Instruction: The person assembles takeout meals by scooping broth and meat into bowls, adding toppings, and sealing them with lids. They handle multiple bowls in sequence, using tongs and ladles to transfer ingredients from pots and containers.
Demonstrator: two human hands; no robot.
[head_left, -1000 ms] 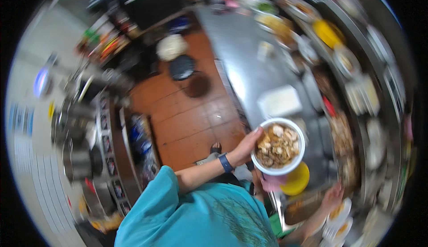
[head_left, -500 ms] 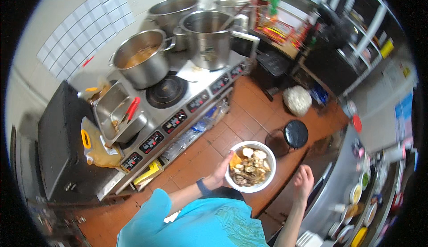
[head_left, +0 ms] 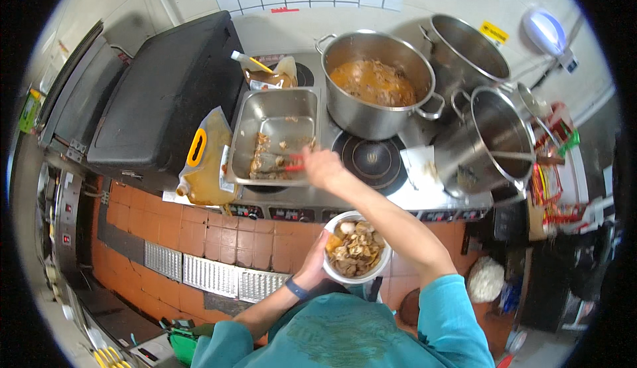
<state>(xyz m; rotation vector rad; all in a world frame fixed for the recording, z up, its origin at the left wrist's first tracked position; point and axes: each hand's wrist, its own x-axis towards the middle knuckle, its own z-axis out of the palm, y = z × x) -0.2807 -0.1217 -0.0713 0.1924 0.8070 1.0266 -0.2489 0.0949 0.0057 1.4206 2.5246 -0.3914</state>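
Round white bowl (head_left: 357, 280) near centre, left hand (head_left: 312, 266) clamped on its left side; best held level! Farther off, leftward, the right hand's (head_left: 323, 169) fingers grip a red-handled utensil (head_left: 296, 163), blurred, perhaps tongs, inside the rectangular steel pan (head_left: 285, 111).

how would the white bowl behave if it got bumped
The white bowl would likely tip, since only the left hand steadies it at one side. It's probably fairly weighty, with chunky food filling much of it; loose pieces on top might slide.
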